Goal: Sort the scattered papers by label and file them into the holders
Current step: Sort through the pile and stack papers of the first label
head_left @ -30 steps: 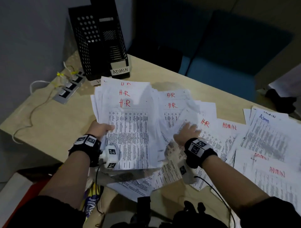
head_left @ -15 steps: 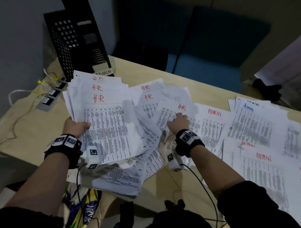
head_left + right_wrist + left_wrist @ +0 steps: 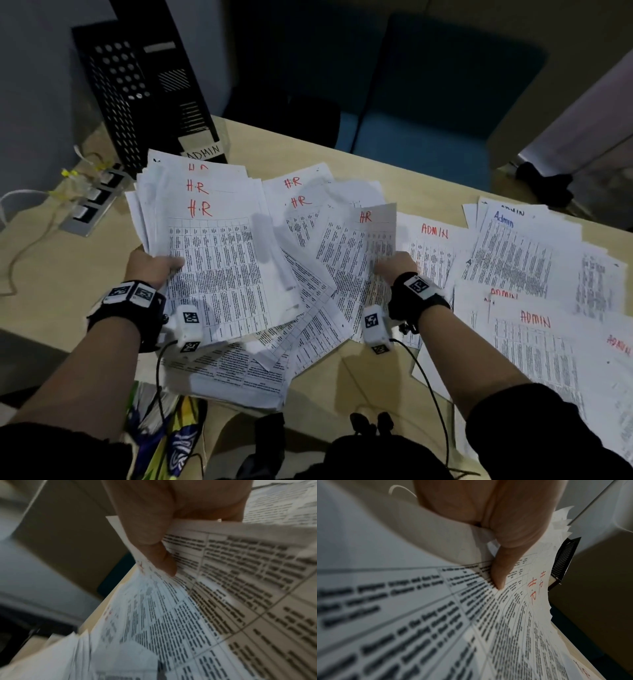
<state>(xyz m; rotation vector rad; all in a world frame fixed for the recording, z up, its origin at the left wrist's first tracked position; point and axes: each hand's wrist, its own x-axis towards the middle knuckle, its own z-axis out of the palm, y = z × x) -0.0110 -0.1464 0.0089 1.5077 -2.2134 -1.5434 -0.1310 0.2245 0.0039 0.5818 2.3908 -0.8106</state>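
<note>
Sorting well under way, filing not yet begun, by the look of it. HR stack [image 3: 209, 260] fanned and raised off the table [image 3: 370, 377] at left, pinched at its left edge by the left hand [image 3: 150, 267], thumb [image 3: 500, 573] on top, fingers beneath; at least three red "HR" headings legible on the fan. One more HR sheet [image 3: 359, 253] lifted at centre, gripped at its right edge by the right hand [image 3: 399, 265], thumb [image 3: 164, 561] curled over the print. Two further HR sheets [image 3: 301, 202] flat between the two hands, plus unlabelled-looking sheets under the stack, count not readable. ADMIN papers [image 3: 527, 281] spread flat on the right; at least five headings visible, one in blue. Holders [image 3: 144, 92]: two black perforated ones at the far left corner, behind the stack; front one tagged "ADMIN"; contents not visible. Left to do: gather remaining HR sheets, square up both piles, file each. One power strip [image 3: 92, 205] beside the holders.
</note>
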